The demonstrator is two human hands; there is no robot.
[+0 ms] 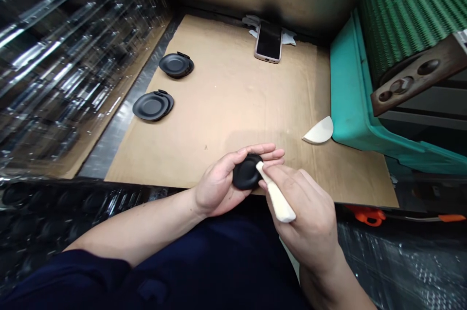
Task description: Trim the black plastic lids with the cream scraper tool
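Cradled in my left hand (219, 181) is a round black dished plastic part (245, 173), held between the thumb and the extended fingers above the near edge of the cardboard. My right hand (306, 208) is closed around a cream-white wedge-shaped pad (279, 198), perhaps foam or felt. The pad's narrow tip touches the right rim of the black part. Two small stacks of similar black parts, a farther stack (176, 64) and a nearer stack (153, 105), lie at the left. A white half-round pad (319, 131) rests at the right.
Cardboard (226, 91) covers the worktop. A phone (268, 42) lies on white tissue at the back. On the right stand a teal bin (350, 91) and a green ribbed belt (416, 13). Clear plastic trays (73, 57) fill the left. An orange-handled tool (368, 215) sits near the right edge.
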